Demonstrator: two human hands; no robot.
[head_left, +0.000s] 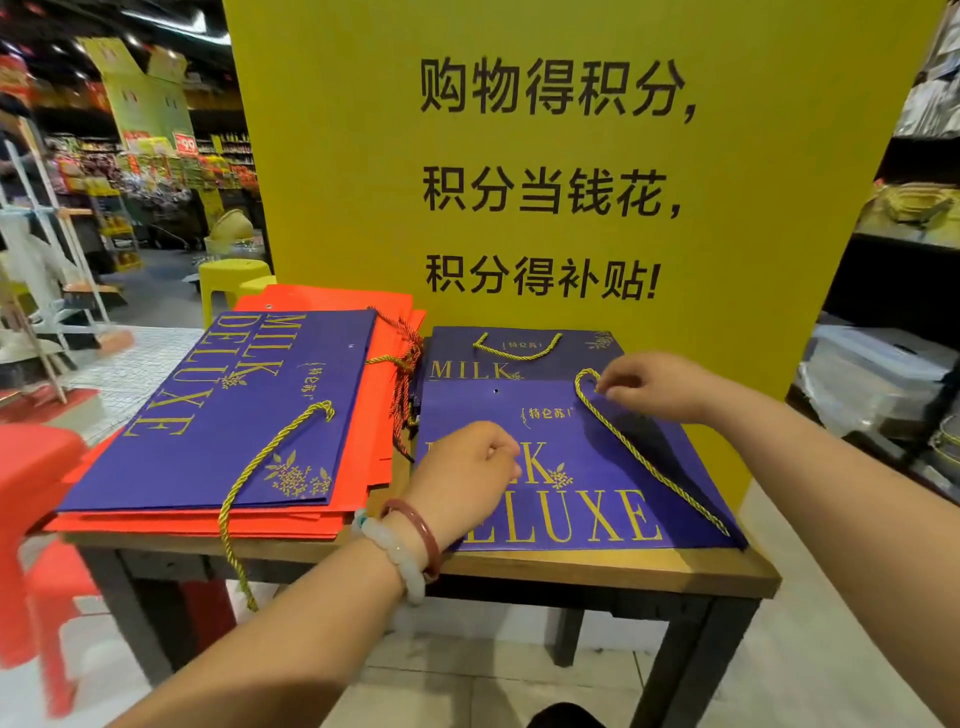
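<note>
On desk (597, 564), purple paper bag (571, 415) lies flat: light, stiff, likely slippery. Right hand (660, 387) fingers pinch limp gold cord (654, 475) near bend, a good hold. Left hand (462, 467) curled atop bag, grasp unclear.

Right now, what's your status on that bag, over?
Right hand pinches gold cord on purple bag. Left hand, fingers curled, rests on it. Other bag stack to the left, nothing in the way.

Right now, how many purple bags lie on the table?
3: left purple bag atop the red stack; near purple bag at right; far purple bag beneath it. More may be hidden.
</note>
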